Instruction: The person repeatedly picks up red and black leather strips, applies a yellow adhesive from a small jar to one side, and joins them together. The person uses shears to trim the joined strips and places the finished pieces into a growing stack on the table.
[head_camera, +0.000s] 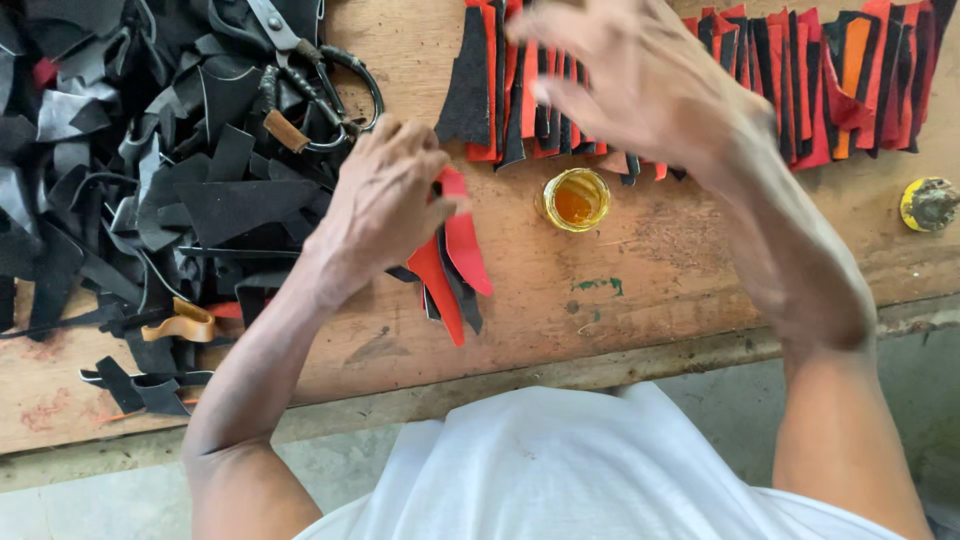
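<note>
My left hand grips a small bunch of red and black leather strips that hang down over the wooden table. My right hand hovers blurred, fingers spread, above a row of overlapping red, orange and black cut pieces laid along the table's far edge. I cannot see anything held in it. A small open jar of amber glue stands between the two hands.
A large heap of black leather scraps covers the table's left side, with metal scissors lying on top. A tan strip sits near the front left. A small yellow round tin is at the right edge.
</note>
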